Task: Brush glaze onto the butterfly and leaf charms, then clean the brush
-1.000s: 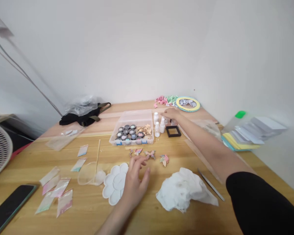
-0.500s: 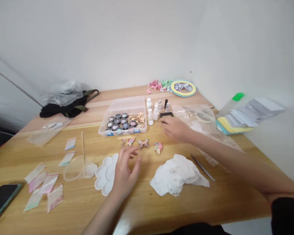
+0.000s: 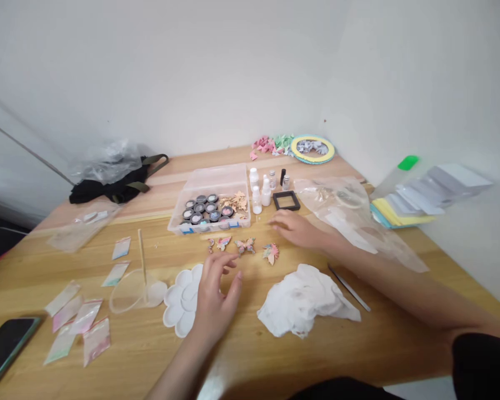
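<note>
Paper butterflies lie in a row near the middle of the bench — the left hand, empty with fingers loosely apart, is just before them, beside a white flower-shaped palette. The right hand, also empty and open, is near a black square frame.

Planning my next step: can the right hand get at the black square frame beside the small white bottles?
Probably yes. The right hand lies on the light wooden table just in front of the black square frame, with nothing visibly between them; the clear plastic bag lies off to the hand's right, not in the way.
</note>
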`<action>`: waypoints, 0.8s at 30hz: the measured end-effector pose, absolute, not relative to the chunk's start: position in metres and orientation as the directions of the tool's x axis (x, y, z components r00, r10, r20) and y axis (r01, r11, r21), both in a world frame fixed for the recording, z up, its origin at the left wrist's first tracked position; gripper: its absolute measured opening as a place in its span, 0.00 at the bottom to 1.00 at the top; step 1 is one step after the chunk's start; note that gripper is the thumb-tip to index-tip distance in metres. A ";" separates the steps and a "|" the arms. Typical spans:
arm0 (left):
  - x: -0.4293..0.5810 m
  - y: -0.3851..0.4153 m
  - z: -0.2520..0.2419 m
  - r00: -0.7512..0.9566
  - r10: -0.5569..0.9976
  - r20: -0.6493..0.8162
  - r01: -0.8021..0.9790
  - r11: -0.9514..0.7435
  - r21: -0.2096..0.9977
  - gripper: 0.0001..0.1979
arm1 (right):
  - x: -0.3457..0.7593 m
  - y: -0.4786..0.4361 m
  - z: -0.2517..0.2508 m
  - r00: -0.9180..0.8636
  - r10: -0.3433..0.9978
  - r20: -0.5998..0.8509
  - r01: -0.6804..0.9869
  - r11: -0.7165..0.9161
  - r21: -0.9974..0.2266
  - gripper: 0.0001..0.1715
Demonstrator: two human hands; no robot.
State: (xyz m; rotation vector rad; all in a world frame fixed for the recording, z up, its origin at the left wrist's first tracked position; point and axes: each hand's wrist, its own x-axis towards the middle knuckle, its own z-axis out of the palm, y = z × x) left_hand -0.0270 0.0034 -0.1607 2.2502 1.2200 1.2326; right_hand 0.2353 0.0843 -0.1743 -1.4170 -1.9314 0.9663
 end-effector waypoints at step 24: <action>-0.027 0.002 -0.159 0.224 0.793 0.566 0.508 -0.591 0.627 0.11 | 0.208 0.100 -0.175 -0.362 0.816 -0.451 -0.114 -0.519 -0.847 0.19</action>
